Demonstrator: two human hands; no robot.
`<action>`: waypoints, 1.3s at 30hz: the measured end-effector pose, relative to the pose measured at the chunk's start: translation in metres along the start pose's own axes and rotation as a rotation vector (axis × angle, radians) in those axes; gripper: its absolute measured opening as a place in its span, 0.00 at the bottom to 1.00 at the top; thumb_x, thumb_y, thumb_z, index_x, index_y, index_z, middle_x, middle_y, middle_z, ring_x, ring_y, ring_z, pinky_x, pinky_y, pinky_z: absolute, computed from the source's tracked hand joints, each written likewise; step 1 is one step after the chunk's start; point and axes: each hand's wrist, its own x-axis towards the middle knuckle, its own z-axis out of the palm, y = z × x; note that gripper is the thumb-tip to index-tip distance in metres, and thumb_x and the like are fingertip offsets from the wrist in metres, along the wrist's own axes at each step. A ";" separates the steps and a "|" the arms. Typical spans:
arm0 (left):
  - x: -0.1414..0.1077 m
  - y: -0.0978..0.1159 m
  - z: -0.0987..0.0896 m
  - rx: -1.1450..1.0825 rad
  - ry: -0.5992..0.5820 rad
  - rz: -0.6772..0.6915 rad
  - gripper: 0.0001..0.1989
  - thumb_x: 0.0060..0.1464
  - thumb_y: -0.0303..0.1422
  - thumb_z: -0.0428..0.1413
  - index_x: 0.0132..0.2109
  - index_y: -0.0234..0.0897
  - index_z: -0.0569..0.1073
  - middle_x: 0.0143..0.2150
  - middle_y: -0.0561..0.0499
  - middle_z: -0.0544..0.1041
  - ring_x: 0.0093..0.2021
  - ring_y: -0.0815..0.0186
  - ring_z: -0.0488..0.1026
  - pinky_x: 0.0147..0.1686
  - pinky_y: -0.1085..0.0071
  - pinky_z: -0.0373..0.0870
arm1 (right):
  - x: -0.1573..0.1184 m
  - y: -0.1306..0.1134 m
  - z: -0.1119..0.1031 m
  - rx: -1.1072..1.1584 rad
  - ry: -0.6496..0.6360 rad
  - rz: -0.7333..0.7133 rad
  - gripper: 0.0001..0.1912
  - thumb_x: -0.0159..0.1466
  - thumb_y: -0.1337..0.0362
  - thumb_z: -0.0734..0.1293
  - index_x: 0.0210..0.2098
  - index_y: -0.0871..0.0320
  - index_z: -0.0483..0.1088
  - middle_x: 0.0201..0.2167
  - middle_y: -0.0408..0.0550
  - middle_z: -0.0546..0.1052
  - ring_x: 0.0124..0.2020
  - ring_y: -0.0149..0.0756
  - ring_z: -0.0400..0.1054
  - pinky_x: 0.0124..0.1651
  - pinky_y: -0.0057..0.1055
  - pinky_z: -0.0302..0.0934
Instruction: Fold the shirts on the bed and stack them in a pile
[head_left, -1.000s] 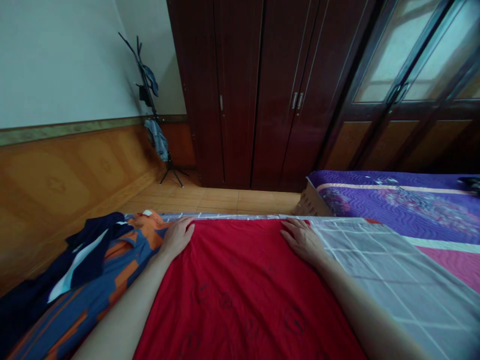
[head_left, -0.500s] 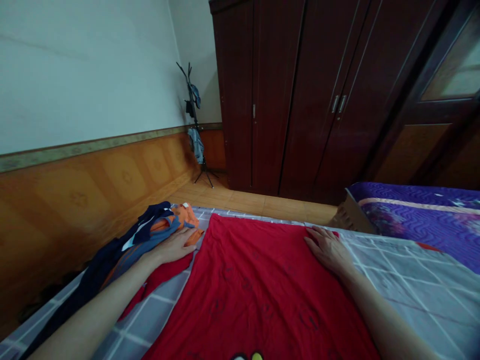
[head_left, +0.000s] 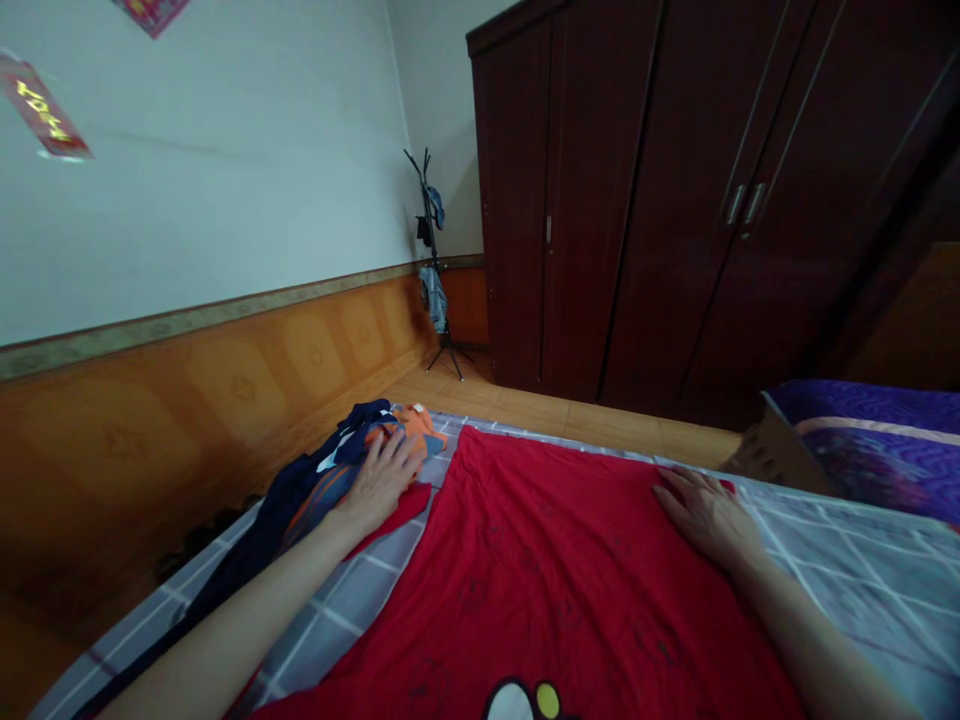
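1. Red, thin-looking knit cloth, a wide garment [head_left: 555, 560] with faint dark printed marks, lies spread and wrinkled on the grey bedsheet with white grid lines [head_left: 862, 570], in front of the person and between the two forearms.
2. It looks light, soft and limp, unlikely to break or to slip much on the sheet; it would probably crease and sag if lifted from one point, so the two far corners seem the best holds.
3. Its straight far edge runs crosswise along the far side of the bed, slanting slightly nearer towards the right. The visible length stretches from there towards the person; the near end is cut off, so the full long axis cannot be told. A white-and-yellow print [head_left: 511, 702] shows at the bottom.
4. The right hand [head_left: 709, 515] lies loosely flat over the far right corner, fingers spread, pinching nothing visible.
5. The left hand [head_left: 386, 482], also spread, is over a heaped pile of navy, blue and orange clothes [head_left: 300, 485], apart from the garment; whether it presses down cannot be told.
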 end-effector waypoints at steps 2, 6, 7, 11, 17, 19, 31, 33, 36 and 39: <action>-0.008 0.011 -0.003 -0.130 -0.054 0.115 0.27 0.52 0.19 0.46 0.56 0.44 0.68 0.61 0.48 0.67 0.63 0.57 0.58 0.64 0.56 0.47 | 0.000 0.000 0.000 0.006 0.005 -0.005 0.28 0.65 0.51 0.52 0.53 0.61 0.69 0.54 0.58 0.70 0.55 0.50 0.62 0.56 0.46 0.56; -0.024 0.023 -0.006 -0.279 -0.125 -0.004 0.24 0.51 0.18 0.46 0.48 0.47 0.74 0.54 0.52 0.73 0.59 0.58 0.65 0.62 0.60 0.54 | 0.000 0.000 0.000 0.018 0.007 -0.014 0.28 0.65 0.51 0.51 0.53 0.61 0.69 0.54 0.57 0.70 0.54 0.49 0.63 0.55 0.46 0.56; -0.025 0.024 -0.005 -0.303 -0.094 -0.035 0.23 0.50 0.18 0.46 0.46 0.45 0.75 0.54 0.51 0.73 0.59 0.57 0.65 0.60 0.59 0.56 | 0.001 0.001 0.001 0.017 0.009 -0.012 0.28 0.65 0.51 0.51 0.53 0.61 0.69 0.54 0.57 0.70 0.54 0.49 0.63 0.55 0.46 0.56; -0.019 0.038 0.006 -0.396 0.046 -0.088 0.13 0.52 0.23 0.49 0.40 0.40 0.75 0.44 0.48 0.77 0.47 0.60 0.72 0.50 0.62 0.65 | 0.001 0.005 0.005 0.005 0.013 -0.008 0.28 0.65 0.51 0.52 0.53 0.61 0.69 0.54 0.57 0.70 0.54 0.51 0.62 0.55 0.47 0.55; -0.012 0.055 0.028 -0.424 0.141 -0.232 0.06 0.54 0.36 0.55 0.33 0.39 0.72 0.34 0.48 0.76 0.38 0.60 0.71 0.42 0.62 0.66 | 0.001 0.007 0.002 0.025 0.004 -0.016 0.29 0.65 0.51 0.51 0.51 0.64 0.70 0.52 0.58 0.71 0.52 0.49 0.64 0.55 0.42 0.57; -0.013 0.056 0.029 -0.429 0.144 -0.223 0.05 0.52 0.35 0.57 0.31 0.39 0.72 0.32 0.49 0.75 0.37 0.61 0.71 0.42 0.62 0.65 | 0.001 0.004 -0.001 0.031 0.003 -0.011 0.29 0.65 0.52 0.51 0.50 0.65 0.71 0.52 0.59 0.72 0.51 0.49 0.65 0.55 0.41 0.57; -0.012 0.035 0.024 -0.314 0.055 -0.305 0.07 0.45 0.21 0.51 0.25 0.37 0.68 0.29 0.48 0.72 0.36 0.61 0.69 0.39 0.68 0.62 | 0.004 0.013 -0.016 0.420 0.008 0.197 0.26 0.57 0.46 0.59 0.38 0.59 0.76 0.38 0.54 0.79 0.42 0.51 0.72 0.46 0.42 0.64; -0.011 0.037 0.020 -0.303 0.022 -0.298 0.06 0.46 0.22 0.52 0.26 0.36 0.70 0.31 0.48 0.73 0.38 0.62 0.69 0.41 0.68 0.62 | 0.003 0.013 -0.020 0.429 0.011 0.205 0.25 0.56 0.46 0.59 0.38 0.58 0.76 0.38 0.54 0.79 0.42 0.51 0.72 0.46 0.42 0.64; -0.002 0.047 0.016 -0.274 -0.018 -0.315 0.05 0.52 0.28 0.52 0.32 0.36 0.73 0.34 0.47 0.76 0.39 0.61 0.71 0.43 0.67 0.63 | 0.002 0.012 -0.023 0.472 0.003 0.220 0.25 0.56 0.46 0.60 0.39 0.57 0.76 0.38 0.52 0.79 0.43 0.51 0.72 0.46 0.40 0.64; 0.014 0.056 0.014 -0.218 -0.062 -0.338 0.10 0.56 0.34 0.50 0.37 0.35 0.74 0.39 0.43 0.77 0.44 0.58 0.72 0.47 0.63 0.61 | 0.001 0.015 -0.023 0.517 -0.007 0.243 0.25 0.56 0.46 0.61 0.40 0.58 0.76 0.38 0.53 0.79 0.44 0.51 0.72 0.46 0.39 0.64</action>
